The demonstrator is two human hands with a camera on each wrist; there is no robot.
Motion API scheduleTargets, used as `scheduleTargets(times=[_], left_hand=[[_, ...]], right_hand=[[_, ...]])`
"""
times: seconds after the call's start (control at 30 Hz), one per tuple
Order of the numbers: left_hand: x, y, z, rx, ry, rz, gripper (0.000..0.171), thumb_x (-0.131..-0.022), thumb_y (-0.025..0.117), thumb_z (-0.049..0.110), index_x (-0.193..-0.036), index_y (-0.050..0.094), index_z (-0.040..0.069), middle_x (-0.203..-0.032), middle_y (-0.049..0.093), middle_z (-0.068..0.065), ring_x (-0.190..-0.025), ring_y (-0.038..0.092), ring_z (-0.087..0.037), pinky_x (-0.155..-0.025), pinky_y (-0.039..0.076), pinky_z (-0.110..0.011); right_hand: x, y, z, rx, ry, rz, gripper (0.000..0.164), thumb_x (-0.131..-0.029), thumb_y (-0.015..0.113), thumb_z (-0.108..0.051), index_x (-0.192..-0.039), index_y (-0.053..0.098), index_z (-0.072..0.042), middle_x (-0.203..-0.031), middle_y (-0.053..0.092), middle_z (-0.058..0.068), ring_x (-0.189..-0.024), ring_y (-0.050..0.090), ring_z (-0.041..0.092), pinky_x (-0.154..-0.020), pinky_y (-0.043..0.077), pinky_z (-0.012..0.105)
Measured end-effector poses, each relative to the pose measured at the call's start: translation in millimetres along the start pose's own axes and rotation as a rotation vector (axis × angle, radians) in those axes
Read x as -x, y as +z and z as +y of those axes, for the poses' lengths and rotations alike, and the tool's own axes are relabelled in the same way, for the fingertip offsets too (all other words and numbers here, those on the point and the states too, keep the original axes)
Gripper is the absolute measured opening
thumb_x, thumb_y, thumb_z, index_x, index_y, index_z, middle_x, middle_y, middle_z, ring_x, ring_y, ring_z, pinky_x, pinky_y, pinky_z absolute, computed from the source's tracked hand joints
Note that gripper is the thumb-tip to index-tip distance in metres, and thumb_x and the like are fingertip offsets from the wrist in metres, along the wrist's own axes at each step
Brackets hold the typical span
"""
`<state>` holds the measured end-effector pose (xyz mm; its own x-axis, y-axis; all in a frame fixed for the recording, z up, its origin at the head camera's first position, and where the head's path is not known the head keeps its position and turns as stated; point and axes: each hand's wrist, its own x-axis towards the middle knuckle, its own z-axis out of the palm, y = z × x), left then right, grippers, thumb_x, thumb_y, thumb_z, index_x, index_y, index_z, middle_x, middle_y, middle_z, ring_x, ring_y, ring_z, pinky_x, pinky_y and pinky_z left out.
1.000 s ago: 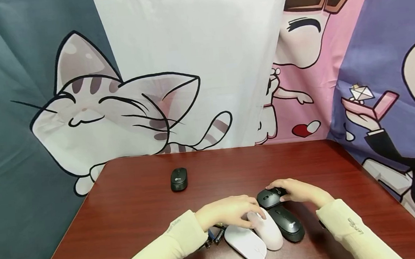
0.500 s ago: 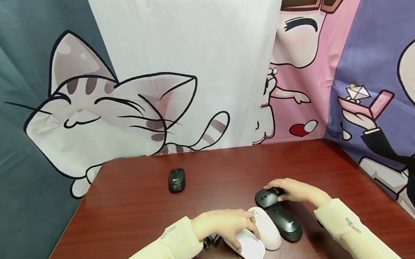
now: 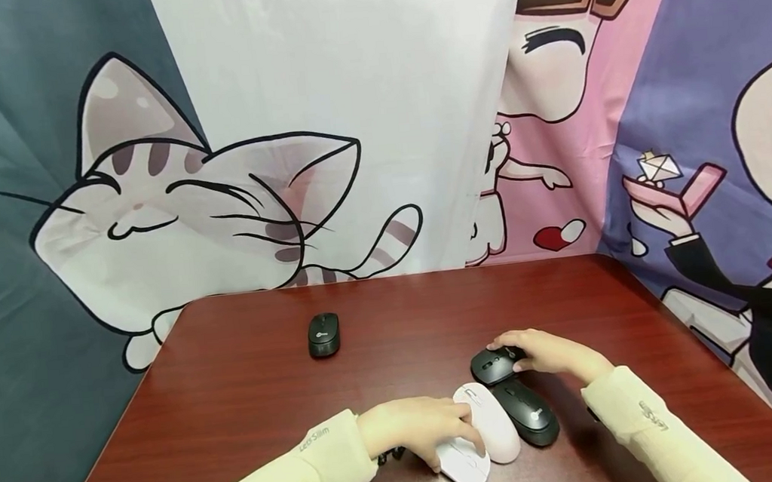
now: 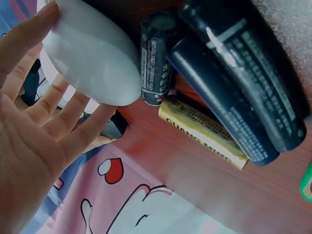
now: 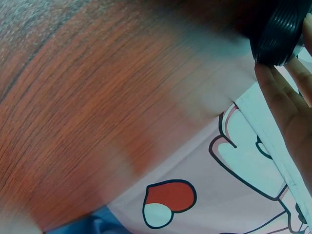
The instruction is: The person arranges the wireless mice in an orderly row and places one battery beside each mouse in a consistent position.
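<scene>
My left hand [image 3: 424, 427] grips a flat white computer mouse [image 3: 466, 465] from above, thumb on the near side and fingers on the far side. In the left wrist view the white mouse [image 4: 95, 53] lies between thumb and fingers. Beside it rests a pinkish-white mouse [image 3: 492, 425], then a black mouse [image 3: 527, 411], slanted in a row. Behind that, my right hand [image 3: 547, 353] holds another black mouse [image 3: 493, 366] by its sides. Part of this mouse's ribbed side [image 5: 278, 36] shows in the right wrist view.
Several batteries lie close to the left hand, among them a gold one [image 4: 202, 131] and a dark blue one [image 4: 224, 100]. Farther back stands a lone black mouse [image 3: 324, 335] on the reddish wooden table [image 3: 248, 388]. A printed curtain [image 3: 345, 63] hangs behind the table.
My left hand has moved from the pinkish-white mouse toward me onto the white mouse and taken hold of it. The right hand stays on its black mouse. The head view has shifted slightly.
</scene>
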<state>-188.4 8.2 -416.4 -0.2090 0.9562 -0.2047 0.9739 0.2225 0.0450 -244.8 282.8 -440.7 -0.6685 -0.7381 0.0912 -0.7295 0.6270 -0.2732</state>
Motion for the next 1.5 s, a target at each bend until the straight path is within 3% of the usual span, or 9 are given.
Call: scheduleTargets(times=[0.33, 0.6, 1.03, 1.33, 1.5], left_hand=[[-1.9, 0.5, -1.2, 0.014, -0.009, -0.033, 0.067, -0.056, 0.080, 0.033, -0.115, 0.051, 0.043, -0.102, 0.049, 0.014, -0.092, 0.049, -0.002, -0.072, 0.039, -0.016], [-3.9, 2.3, 0.8, -0.020, 0.004, -0.003, 0.066, -0.056, 0.080, 0.032, -0.114, 0.051, 0.042, -0.102, 0.050, 0.014, -0.090, 0.050, -0.003, -0.069, 0.040, -0.017], [-1.8, 1.9, 0.3, -0.014, 0.020, 0.014, 0.064, -0.059, 0.078, 0.033, -0.116, 0.050, 0.042, -0.102, 0.049, 0.014, -0.087, 0.050, -0.002, -0.064, 0.039, -0.017], [2.3, -4.4, 2.2, -0.027, 0.031, 0.061, 0.061, -0.061, 0.074, 0.038, -0.117, 0.049, 0.042, -0.093, 0.049, 0.014, -0.077, 0.048, 0.000, -0.062, 0.037, -0.014], [4.8, -7.7, -1.8, -0.043, 0.008, 0.137, 0.057, -0.062, 0.071, 0.042, -0.116, 0.050, 0.040, -0.088, 0.050, 0.013, -0.065, 0.045, 0.001, -0.057, 0.036, -0.014]], right_hand=[[-4, -4, -5, -0.003, -0.019, -0.001, 0.042, -0.070, 0.067, 0.000, -0.111, 0.055, 0.001, -0.107, 0.060, 0.012, -0.098, 0.056, 0.025, -0.083, 0.045, 0.039], [-2, -7, -5, 0.005, -0.067, 0.026, 0.044, -0.068, 0.068, 0.002, -0.110, 0.055, 0.003, -0.105, 0.060, 0.014, -0.096, 0.057, 0.027, -0.081, 0.045, 0.039], [-1, -2, -4, 0.002, 0.011, -0.006, 0.043, -0.071, 0.067, 0.000, -0.112, 0.055, -0.001, -0.108, 0.059, 0.010, -0.099, 0.056, 0.023, -0.084, 0.045, 0.039], [-1, -1, -4, 0.002, 0.021, -0.023, 0.043, -0.071, 0.067, 0.000, -0.112, 0.055, -0.002, -0.109, 0.059, 0.010, -0.100, 0.056, 0.023, -0.084, 0.044, 0.039], [-1, -3, -6, -0.012, 0.036, -0.024, 0.043, -0.071, 0.067, 0.001, -0.112, 0.055, -0.002, -0.108, 0.059, 0.009, -0.099, 0.056, 0.023, -0.084, 0.044, 0.038]])
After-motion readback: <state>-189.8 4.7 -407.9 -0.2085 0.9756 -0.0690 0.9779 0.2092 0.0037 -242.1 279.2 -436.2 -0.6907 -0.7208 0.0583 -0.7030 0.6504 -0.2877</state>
